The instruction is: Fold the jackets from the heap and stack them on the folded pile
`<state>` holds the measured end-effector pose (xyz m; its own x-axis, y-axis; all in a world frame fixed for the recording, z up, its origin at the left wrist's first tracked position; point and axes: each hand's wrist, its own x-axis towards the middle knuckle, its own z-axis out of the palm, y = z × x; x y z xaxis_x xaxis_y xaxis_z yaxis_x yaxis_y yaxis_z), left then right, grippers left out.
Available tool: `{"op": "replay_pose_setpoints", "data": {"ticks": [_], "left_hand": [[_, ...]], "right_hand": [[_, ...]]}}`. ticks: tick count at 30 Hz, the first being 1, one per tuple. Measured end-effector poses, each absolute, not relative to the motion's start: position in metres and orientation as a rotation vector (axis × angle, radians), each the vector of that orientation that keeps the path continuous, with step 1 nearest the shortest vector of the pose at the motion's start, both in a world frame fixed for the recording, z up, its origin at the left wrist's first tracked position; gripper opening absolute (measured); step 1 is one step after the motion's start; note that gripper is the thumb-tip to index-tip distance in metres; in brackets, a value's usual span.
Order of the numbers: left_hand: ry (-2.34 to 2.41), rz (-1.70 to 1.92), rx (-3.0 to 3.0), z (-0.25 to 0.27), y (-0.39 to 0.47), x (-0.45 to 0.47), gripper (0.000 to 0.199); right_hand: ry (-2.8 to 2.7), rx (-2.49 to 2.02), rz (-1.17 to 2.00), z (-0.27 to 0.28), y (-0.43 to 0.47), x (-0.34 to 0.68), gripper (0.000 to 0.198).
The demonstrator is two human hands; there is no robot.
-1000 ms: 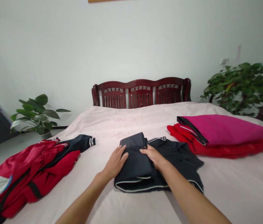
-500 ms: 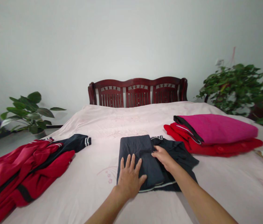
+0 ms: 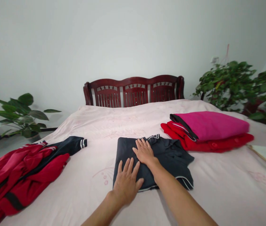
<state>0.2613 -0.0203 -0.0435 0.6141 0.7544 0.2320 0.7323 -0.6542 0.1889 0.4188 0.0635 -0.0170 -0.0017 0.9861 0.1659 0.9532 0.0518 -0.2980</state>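
A dark navy garment with white piping (image 3: 166,153) lies partly folded on the pale pink bedsheet (image 3: 95,201). Its left part forms a flat, smooth panel, while the right part is more crumpled, with piped edges showing. My left hand (image 3: 127,182) rests flat on the lower left of this panel, fingers spread. Higher and to the right, my right hand (image 3: 144,151) also lies flat on the dark cloth, fingers stretched out. Neither hand grips anything.
Red and navy jackets (image 3: 29,175) lie loosely at the left. To the right is a stack with magenta cloth (image 3: 218,125) over red clothing (image 3: 227,143). A carved wooden headboard (image 3: 134,91) stands behind. Leafy plants (image 3: 227,84) flank the bed.
My right hand has released the fold's edge and moved left onto the panel, palm down. More dark cloth now shows spread at the right. The view has shifted slightly right.
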Motion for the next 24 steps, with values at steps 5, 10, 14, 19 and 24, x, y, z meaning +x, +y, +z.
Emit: {"op": "replay_pose_setpoints", "data": {"ticks": [5,10,14,19,24], "left_hand": [[1.396,0.684,2.378,-0.044,-0.004,0.235,0.062],[1.341,0.909,1.24,-0.023,0.021,0.223,0.067],[1.078,0.761,0.884,-0.01,0.022,0.23,0.05],[1.045,0.89,0.838,0.01,0.014,0.213,0.042],[1.086,0.947,0.89,0.069,0.001,0.159,0.043]], "right_hand": [[-2.031,-2.002,0.182,-0.03,0.062,0.433,0.066],[-2.054,-2.108,0.246,-0.021,0.041,0.422,0.073],[-2.026,-2.105,0.283,-0.016,0.022,0.411,0.072],[-1.922,-2.005,0.407,-0.003,0.007,0.39,0.072],[-1.715,-1.651,0.772,0.003,0.003,0.337,0.073]]}}
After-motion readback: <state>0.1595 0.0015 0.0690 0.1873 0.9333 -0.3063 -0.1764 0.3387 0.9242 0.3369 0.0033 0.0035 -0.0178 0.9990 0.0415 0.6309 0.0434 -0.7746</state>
